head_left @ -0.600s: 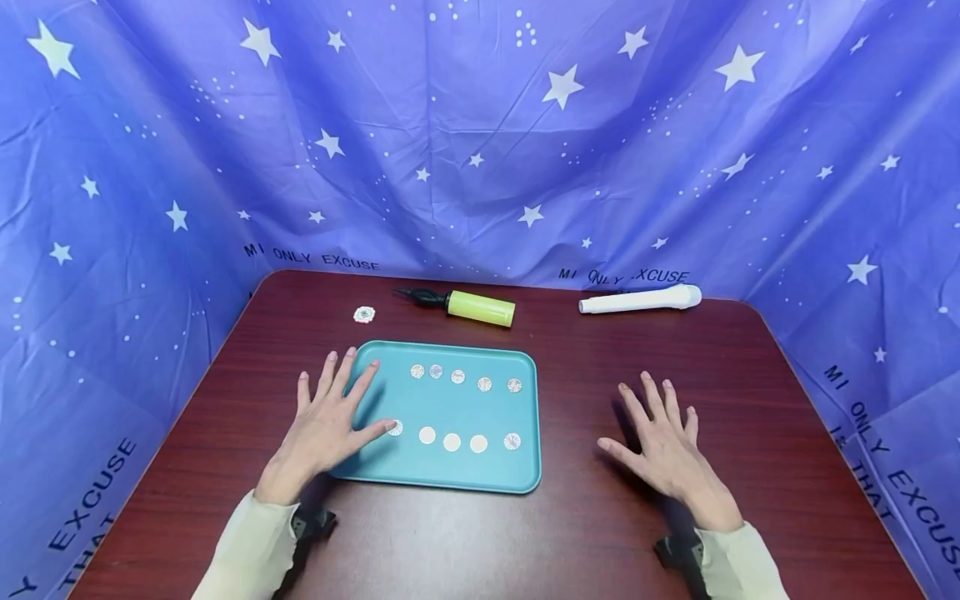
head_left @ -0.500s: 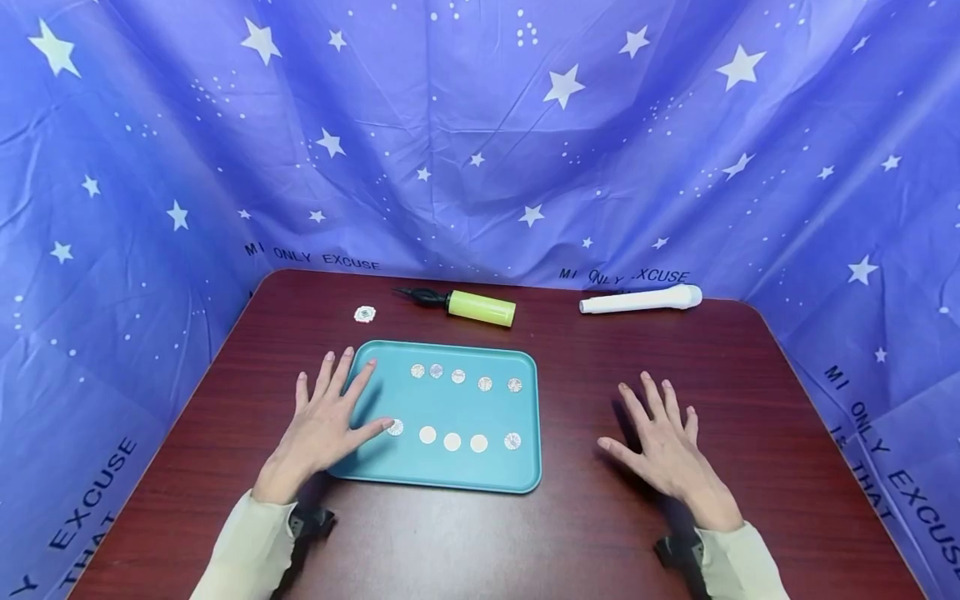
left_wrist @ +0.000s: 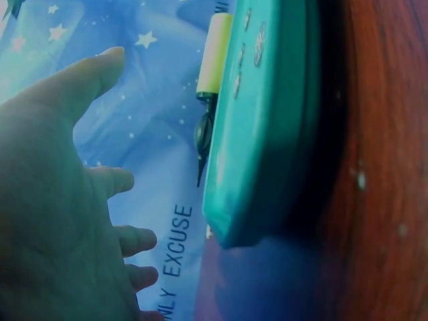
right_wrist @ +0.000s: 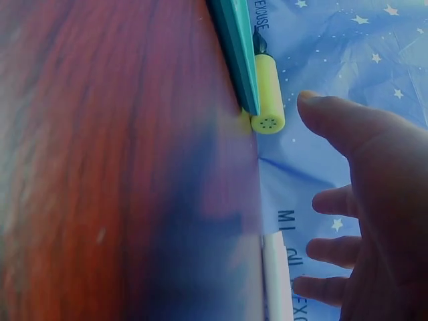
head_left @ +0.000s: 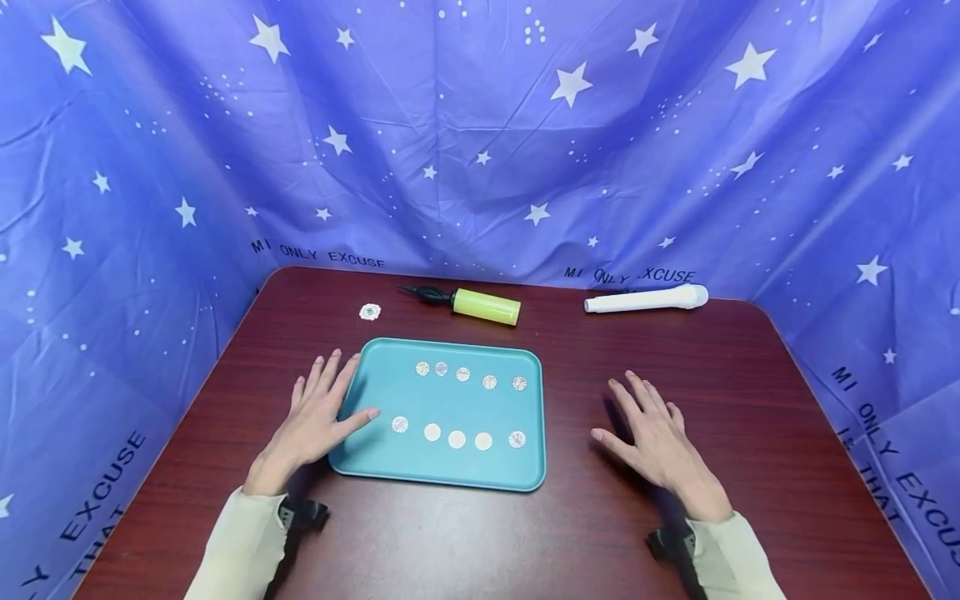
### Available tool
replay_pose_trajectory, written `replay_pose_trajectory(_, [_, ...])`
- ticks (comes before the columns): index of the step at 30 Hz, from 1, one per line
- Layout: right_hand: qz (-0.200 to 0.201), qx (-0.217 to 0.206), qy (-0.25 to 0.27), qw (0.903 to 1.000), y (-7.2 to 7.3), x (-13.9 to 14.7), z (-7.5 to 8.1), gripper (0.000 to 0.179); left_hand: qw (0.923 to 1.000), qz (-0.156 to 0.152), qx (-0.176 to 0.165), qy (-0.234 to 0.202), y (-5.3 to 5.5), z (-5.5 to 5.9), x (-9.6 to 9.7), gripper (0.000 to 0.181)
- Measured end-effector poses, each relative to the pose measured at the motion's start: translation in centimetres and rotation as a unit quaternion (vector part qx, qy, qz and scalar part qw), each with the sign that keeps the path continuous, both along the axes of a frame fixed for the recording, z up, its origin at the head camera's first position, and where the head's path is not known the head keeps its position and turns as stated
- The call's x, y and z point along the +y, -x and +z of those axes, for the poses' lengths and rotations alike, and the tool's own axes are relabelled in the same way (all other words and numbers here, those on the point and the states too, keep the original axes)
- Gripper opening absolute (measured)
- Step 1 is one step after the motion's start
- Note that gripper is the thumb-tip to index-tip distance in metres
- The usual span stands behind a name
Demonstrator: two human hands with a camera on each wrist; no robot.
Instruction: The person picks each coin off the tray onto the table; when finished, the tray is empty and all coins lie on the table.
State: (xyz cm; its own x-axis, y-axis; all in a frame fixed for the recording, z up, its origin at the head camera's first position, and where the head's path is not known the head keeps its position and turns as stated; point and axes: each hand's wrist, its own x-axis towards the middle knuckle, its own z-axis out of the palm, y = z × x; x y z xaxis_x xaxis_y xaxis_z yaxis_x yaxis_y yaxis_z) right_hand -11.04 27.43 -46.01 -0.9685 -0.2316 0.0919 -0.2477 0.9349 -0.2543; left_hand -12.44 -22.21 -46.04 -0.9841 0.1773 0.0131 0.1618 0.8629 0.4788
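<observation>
My left hand (head_left: 311,425) hovers over the left edge of a teal tray (head_left: 465,404), fingers spread and holding nothing. On the tray lie two rows of small round discs. The back row has several patterned discs (head_left: 462,374). In the front row, three plain cream discs (head_left: 457,439) lie between a patterned disc (head_left: 400,424) on the left and another patterned disc (head_left: 517,439) on the right. Right of the tray, my right hand (head_left: 656,442) is held above the table with loosely extended fingers and nothing in it. Both wrist views show the palms bare.
Behind the tray lie a small white scalloped piece (head_left: 370,312), a yellow-green hand pump (head_left: 486,307) with a black nozzle, and a white microphone-shaped stick (head_left: 647,299). The dark red wooden table (head_left: 480,542) meets a blue star-printed curtain (head_left: 480,125) at its back and sides.
My left hand has drawn left, so its thumb no longer overlaps the front-left disc. My right hand has shifted slightly left, its fingers closer together. The head view has turned a little.
</observation>
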Motion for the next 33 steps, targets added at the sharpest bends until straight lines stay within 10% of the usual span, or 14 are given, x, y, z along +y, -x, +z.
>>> replay_pose_trajectory(16, [0.039,0.007,0.042,0.9983,1.9,-3.1,0.5,0.071,0.9957,0.001,-0.036,-0.086,0.8,-1.9,-1.8,0.09])
replay_pose_trajectory(33, [0.08,0.022,0.118,0.9896,4.5,-6.6,0.7,0.048,0.9913,-0.035,-0.002,-0.127,1.5,-3.6,-3.5,0.079])
